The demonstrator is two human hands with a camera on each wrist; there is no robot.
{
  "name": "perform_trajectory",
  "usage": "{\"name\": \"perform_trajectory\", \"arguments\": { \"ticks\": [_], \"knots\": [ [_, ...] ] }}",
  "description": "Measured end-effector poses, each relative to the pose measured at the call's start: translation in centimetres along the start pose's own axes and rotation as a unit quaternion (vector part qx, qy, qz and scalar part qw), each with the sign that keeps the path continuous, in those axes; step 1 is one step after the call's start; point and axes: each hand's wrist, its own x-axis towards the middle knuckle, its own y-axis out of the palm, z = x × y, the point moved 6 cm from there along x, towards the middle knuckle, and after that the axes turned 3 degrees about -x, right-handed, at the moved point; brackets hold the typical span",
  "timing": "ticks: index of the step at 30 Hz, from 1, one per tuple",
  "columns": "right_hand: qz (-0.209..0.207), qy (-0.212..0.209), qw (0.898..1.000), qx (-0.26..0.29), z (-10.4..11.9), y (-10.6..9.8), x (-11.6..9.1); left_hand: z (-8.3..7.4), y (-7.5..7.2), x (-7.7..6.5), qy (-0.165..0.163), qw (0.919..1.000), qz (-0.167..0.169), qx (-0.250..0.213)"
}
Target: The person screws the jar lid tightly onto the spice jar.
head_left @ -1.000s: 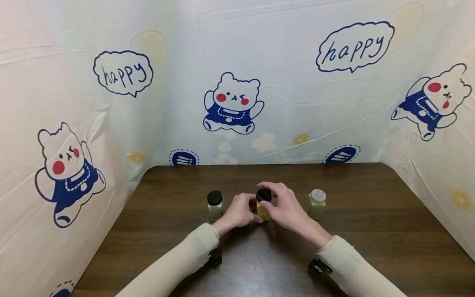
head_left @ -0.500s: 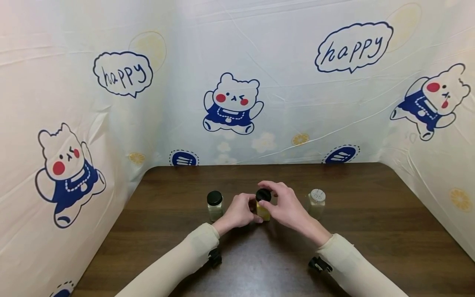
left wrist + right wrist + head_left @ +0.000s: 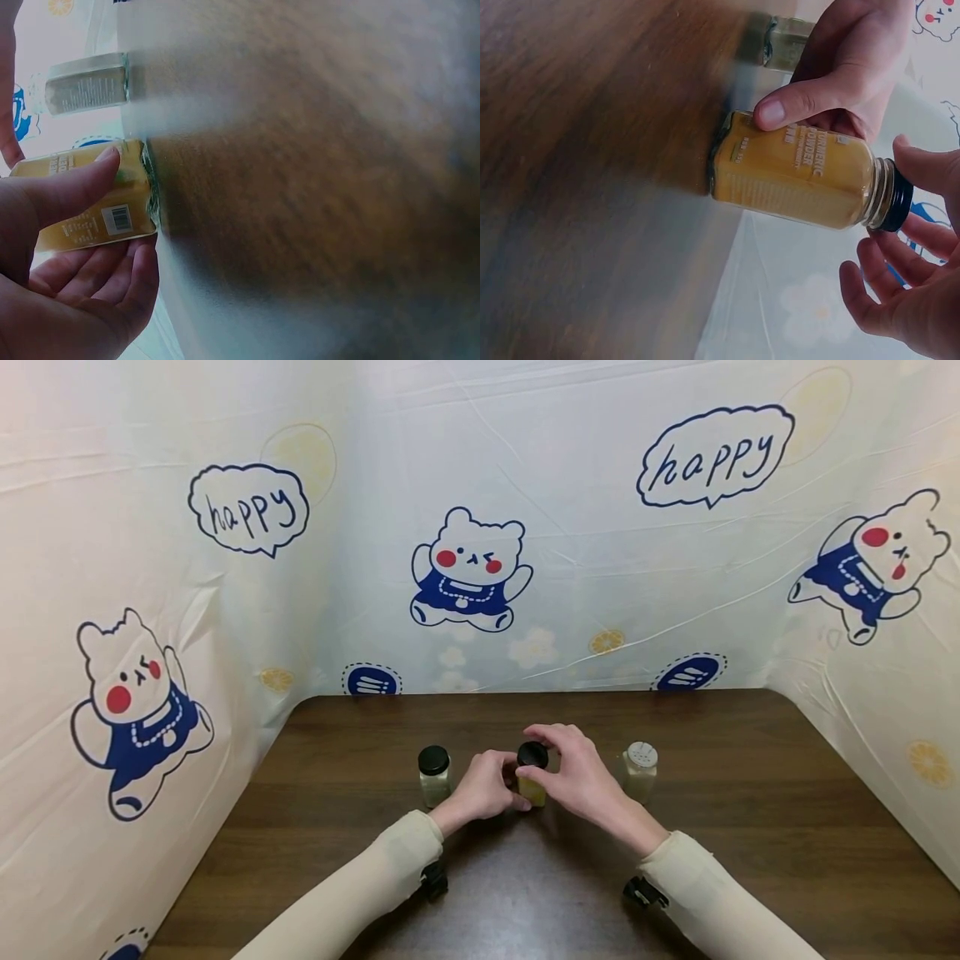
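Observation:
A glass jar of yellow turmeric powder (image 3: 795,180) stands on the table between my hands. My left hand (image 3: 491,789) grips its lower body, thumb on the near side and fingers curled behind, as the left wrist view shows. My right hand (image 3: 581,777) reaches round its black lid (image 3: 898,196), thumb at one edge and fingertips at the other. Glass threads show below the lid in the right wrist view. Left of the hands stands a jar with a black lid (image 3: 434,775). To the right, a jar of pale contents (image 3: 641,772) has a white perforated top.
The brown wooden table (image 3: 495,893) reaches back to a printed curtain (image 3: 585,585), which also hangs along both sides. A black device (image 3: 433,881) sits under the left sleeve cuff, another black device (image 3: 645,892) under the right.
My right thumb and fingers have shifted slightly round the lid, with the thumb further left. My left hand and all the jars stay in place.

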Motion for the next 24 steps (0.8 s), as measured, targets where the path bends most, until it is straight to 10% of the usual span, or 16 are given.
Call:
{"name": "perform_trajectory", "arguments": {
  "ticks": [14,24],
  "knots": [
    [0.079,0.035,0.980,0.180,-1.3,-0.2,-0.8,0.0,0.0,0.1,-0.004,1.0000,0.005,-0.007],
    [0.104,0.030,0.973,0.203,-1.5,0.0,-0.8,0.1,0.1,0.0,-0.012,0.9998,0.006,-0.015]
  ]
}}
